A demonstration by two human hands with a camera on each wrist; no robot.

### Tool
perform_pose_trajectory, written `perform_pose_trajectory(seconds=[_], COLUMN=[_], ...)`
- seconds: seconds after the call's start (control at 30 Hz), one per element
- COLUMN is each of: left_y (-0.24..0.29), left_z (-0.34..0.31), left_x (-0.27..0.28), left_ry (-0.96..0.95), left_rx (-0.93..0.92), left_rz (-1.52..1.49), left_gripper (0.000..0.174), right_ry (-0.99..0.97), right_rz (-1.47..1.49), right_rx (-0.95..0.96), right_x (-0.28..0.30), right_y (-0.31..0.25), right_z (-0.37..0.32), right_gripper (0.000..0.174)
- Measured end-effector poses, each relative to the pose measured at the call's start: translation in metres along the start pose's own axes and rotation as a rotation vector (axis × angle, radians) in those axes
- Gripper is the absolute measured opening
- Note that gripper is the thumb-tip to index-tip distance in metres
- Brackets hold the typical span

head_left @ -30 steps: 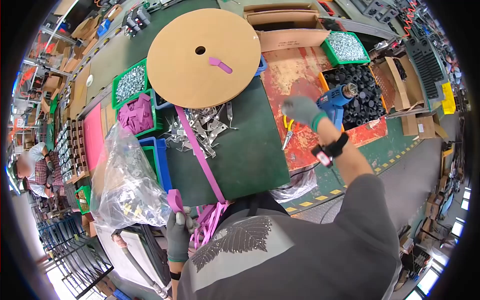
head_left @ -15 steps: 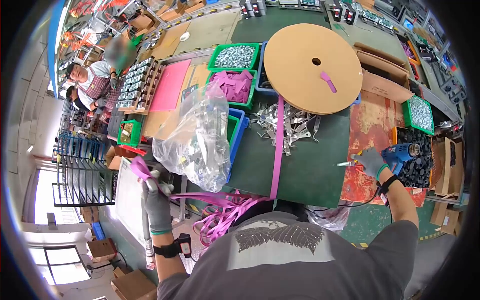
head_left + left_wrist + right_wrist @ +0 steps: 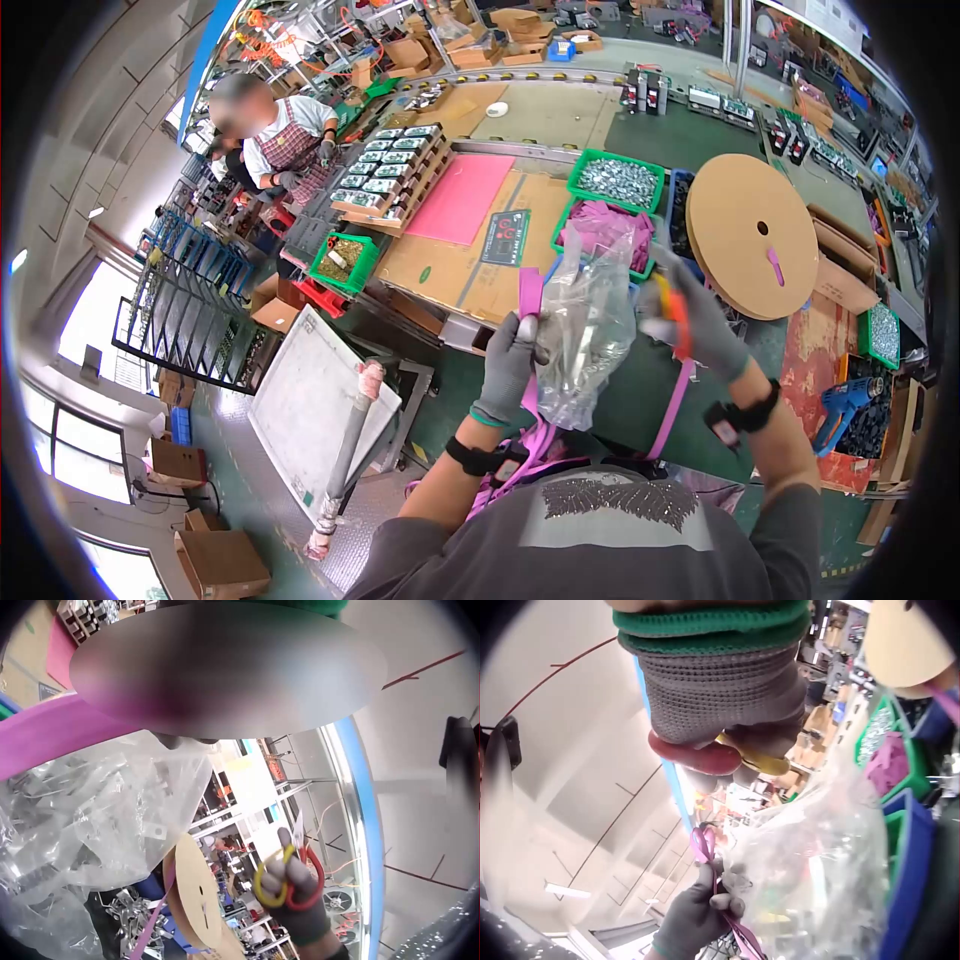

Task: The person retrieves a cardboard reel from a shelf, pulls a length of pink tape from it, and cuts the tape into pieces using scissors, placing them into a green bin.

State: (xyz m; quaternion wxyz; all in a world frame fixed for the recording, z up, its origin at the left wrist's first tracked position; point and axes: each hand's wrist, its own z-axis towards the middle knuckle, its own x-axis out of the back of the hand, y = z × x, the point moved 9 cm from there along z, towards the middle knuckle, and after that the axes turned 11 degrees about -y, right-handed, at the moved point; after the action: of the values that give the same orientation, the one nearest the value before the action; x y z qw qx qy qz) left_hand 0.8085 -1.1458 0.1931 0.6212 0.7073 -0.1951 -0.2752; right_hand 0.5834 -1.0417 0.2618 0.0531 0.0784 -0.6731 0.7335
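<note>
The left hand [image 3: 508, 365], in a grey glove, pinches a flat pink-purple strip [image 3: 530, 290] whose folded end stands up above the thumb. More of the strip hangs below the fist in loose loops by the person's waist. My right hand [image 3: 712, 325], gloved too, holds scissors [image 3: 313, 883] with red and yellow handles, fingers through the loops. In the left wrist view their blades point up, away from the strip. Between the hands, a clear plastic bag [image 3: 585, 345] of small parts stands close beside the left fingers. A blurred oval covers part of the left wrist view.
A large cardboard reel [image 3: 740, 225] stands on the bench, with a length of strip [image 3: 672, 410] running down from it. Green bins hold metal parts [image 3: 618, 180] and cut purple pieces [image 3: 600, 225]. A blue heat gun [image 3: 845, 410] lies at right. Another person [image 3: 290, 145] stands far left.
The right hand has picked the scissors up off the red bench top and brought them left, near the bag. The left hand has moved up beside the bag with the strip. The head view has turned left.
</note>
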Motion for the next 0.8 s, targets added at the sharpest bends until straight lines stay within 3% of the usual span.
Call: perform_pose_trajectory(seconds=[0.07,0.1,0.17,0.23,0.27,0.3,0.33,0.37,0.43,0.47,0.5,0.53,0.57,0.6,0.63,0.67,0.7,0.77,0.8], left_y=[0.003,0.001,-0.002,-0.012,-0.005,-0.008,-0.015,-0.022,0.017,0.01,0.028,0.036,0.054,0.053,0.058,0.071,0.077,0.093,0.095], left_z=[-0.002,-0.004,-0.005,-0.005,-0.008,-0.009,-0.013,-0.013,-0.016,-0.011,-0.025,-0.031,-0.035,-0.038,-0.039,-0.047,-0.063,-0.078,-0.084], left_x=[0.01,0.015,0.025,0.034,0.032,0.039,0.046,0.044,0.047,0.067,0.059,0.071,0.086,0.098,0.111,0.113,0.133,0.132,0.129], left_ry=[-0.019,-0.033,-0.052,-0.061,-0.058,-0.058,-0.049,-0.069,-0.032,-0.038,0.063,0.167,0.143,0.057,-0.106,-0.195,0.125,0.076,0.136], left_rx=[0.006,0.025,0.003,0.041,0.029,0.031,0.039,0.058,0.03,-0.269,-0.183,-0.125,-0.228,-0.185,-0.25,-0.248,-0.3,-0.315,-0.297], left_rz=[-0.057,-0.113,-0.13,-0.275,-0.287,-0.288,-0.239,-0.194,0.189,0.576,-0.098,-0.136,0.172,-0.182,-0.363,-0.475,-0.372,-0.313,-0.275], left_gripper=[0.031,0.031,0.031,0.03,0.029,0.029,0.03,0.03,0.028,0.032,0.036,0.04,0.042,0.042,0.039,0.037,0.031,0.034,0.035], right_ry=[0.006,0.012,-0.273,-0.395,-0.371,-0.371,-0.298,-0.202,-0.096,-0.078,-0.018,0.066,0.149,0.227,0.325,0.342,0.351,0.237,0.236], right_rz=[-0.337,-0.339,-0.345,-0.384,-0.376,-0.375,-0.355,-0.337,-0.331,-0.281,-0.249,-0.202,-0.158,-0.121,-0.299,-0.294,-0.28,-0.158,-0.149], right_rx=[0.094,0.094,0.158,0.235,0.247,0.244,0.098,-0.066,0.04,-0.085,-0.071,-0.005,0.066,0.139,0.285,0.27,0.259,0.131,0.125], right_x=[-0.029,-0.039,-0.084,-0.119,-0.127,-0.135,-0.137,-0.13,-0.129,-0.127,-0.116,-0.099,-0.083,-0.068,-0.05,-0.032,-0.016,0.013,0.035], right_y=[-0.012,-0.007,0.005,0.016,0.019,0.024,0.043,0.065,0.056,0.055,0.027,0.014,0.002,-0.012,-0.038,-0.063,-0.096,-0.15,-0.15], right_z=[0.054,0.073,0.104,0.108,0.105,0.11,0.118,0.117,0.121,0.122,0.116,0.114,0.11,0.105,0.091,0.075,0.058,0.009,-0.011], right_gripper=[0.085,0.085,0.079,0.08,0.067,0.067,0.057,0.047,0.046,0.037,0.034,0.039,0.044,0.051,0.051,0.052,0.053,0.053,0.053])
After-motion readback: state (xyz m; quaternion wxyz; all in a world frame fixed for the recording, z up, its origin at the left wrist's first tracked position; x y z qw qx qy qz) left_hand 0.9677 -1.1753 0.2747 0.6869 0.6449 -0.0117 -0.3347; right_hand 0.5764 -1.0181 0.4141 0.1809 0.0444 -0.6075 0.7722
